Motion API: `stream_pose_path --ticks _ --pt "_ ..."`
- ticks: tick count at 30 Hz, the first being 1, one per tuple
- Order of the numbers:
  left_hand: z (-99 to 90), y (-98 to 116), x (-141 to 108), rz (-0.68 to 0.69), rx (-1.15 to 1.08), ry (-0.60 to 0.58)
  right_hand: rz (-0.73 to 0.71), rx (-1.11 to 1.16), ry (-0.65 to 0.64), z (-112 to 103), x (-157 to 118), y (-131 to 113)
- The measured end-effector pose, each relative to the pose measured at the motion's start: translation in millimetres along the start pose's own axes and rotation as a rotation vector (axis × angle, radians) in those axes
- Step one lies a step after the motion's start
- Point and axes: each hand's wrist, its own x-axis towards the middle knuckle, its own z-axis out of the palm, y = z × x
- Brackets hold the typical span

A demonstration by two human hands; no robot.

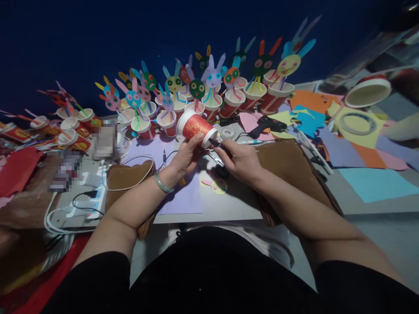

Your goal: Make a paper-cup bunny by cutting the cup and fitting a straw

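My left hand (189, 158) is wrapped round a red paper cup (197, 127), which lies tilted on its side in the air with its white base toward the right. A dark, slim tool (215, 143) is pinched in my right hand (240, 160), its tip against or close to the cup's base. What kind of tool it is, I cannot tell. Below the hands, scissors (218, 163) and a yellow paper face with pink ears (218, 185) lie on the table.
Several cups with paper rabbit figures (213, 78) stand along the back. A black glue gun (266, 125), tape roll (357, 123) and coloured papers lie right. A power strip (98, 198) with cables, a pen (164, 158) and brown cloths (288, 174) are nearer.
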Motion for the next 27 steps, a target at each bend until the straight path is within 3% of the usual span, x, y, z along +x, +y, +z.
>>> stream_pose_path --ticks 2,4,6,10,12,14,18,21,23,27 --pt "-0.8 -0.9 0.8 -0.016 0.001 0.001 -0.042 -0.197 0.049 0.3 -1.2 0.3" --pt "-1.3 -1.2 0.8 -0.014 0.001 -0.008 -0.032 -0.17 0.039 -0.2 -0.8 -0.4" --pt "-1.1 -0.6 0.1 -0.001 0.005 -0.017 0.036 0.085 -0.042 -1.1 0.9 -1.7" --pt "1.4 1.2 -2.3 -0.001 0.038 -0.032 0.349 0.818 -0.383 -3.0 5.3 -3.9" --pt "2.2 1.4 -2.5 0.005 0.042 -0.032 0.409 0.912 -0.433 -3.1 5.9 -3.8" --pt "1.9 0.8 -1.8 0.017 0.029 -0.021 0.296 0.717 -0.333 -2.4 5.0 -2.9" --pt "0.1 -0.5 0.1 -0.008 0.002 0.019 0.005 -0.015 -0.003 -0.5 0.7 -1.0" --pt "0.1 -0.1 -0.3 -0.02 0.0 0.03 -0.012 -0.133 0.025 -0.1 -0.3 -0.7" --pt "0.8 0.7 -1.2 -0.006 0.018 0.025 0.051 0.112 -0.073 -0.5 1.0 -1.0" --pt "1.4 1.8 -2.2 -0.015 0.084 -0.012 0.358 0.83 -0.402 -1.9 4.6 -2.3"
